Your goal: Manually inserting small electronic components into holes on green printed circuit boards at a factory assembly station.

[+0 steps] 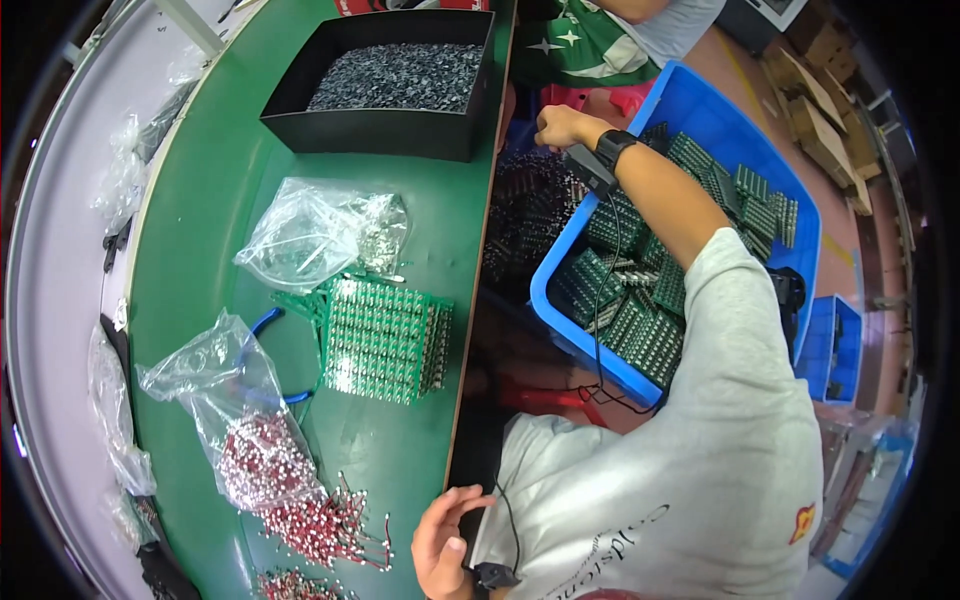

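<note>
My left hand (447,545) is at the front edge of the green table, fingers apart, with nothing seen in it. My right hand (570,128) is stretched out past the near corner of a blue bin (548,290), its fingers curled in; what they hold, if anything, is hidden. A dark strap and small device circle that wrist. Green circuit board panels (640,335) lie piled in the bin under my right arm. On the table stands a stack of similar panels (375,338). Red-wired small parts (325,525) spill from a clear bag (215,375) not far from my left hand.
A black box (375,135) of small dark pieces stands at the table's far end. Another clear bag (300,235) and blue tool handles (262,322) lie nearby. Dark wired parts (530,205) are heaped beside the bin. A thin cable (598,340) hangs over the bin. Another person (590,45) sits beyond.
</note>
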Demonstrator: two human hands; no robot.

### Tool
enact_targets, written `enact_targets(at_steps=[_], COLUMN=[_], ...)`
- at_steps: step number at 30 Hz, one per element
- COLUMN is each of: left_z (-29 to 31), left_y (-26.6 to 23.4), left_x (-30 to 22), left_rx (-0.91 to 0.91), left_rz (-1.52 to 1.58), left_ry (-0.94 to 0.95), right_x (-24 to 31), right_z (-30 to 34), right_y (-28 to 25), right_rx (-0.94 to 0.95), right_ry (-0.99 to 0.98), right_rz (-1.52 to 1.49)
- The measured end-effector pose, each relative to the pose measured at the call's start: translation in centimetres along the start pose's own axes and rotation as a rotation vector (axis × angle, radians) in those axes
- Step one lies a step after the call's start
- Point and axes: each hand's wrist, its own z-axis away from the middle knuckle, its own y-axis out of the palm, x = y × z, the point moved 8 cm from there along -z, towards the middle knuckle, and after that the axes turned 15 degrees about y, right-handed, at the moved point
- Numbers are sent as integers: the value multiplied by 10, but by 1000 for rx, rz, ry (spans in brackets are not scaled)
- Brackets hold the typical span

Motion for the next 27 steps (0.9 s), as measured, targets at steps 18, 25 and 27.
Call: enact_targets(at_steps=[18, 25, 27], left_z=[15, 48, 56], left_y=[5, -5, -12], left_x=[-8, -22, -19], left_rx=[178, 197, 173], left_rz=[-246, -257, -257], left_ry=[60, 104, 101], right_x=[238, 258, 260], right_z=[372, 385, 391], right_y=[-24, 17, 14], right_rx=[-425, -311, -379], right_ry=[-1101, -870, -844], right_rz=[46, 292, 234])
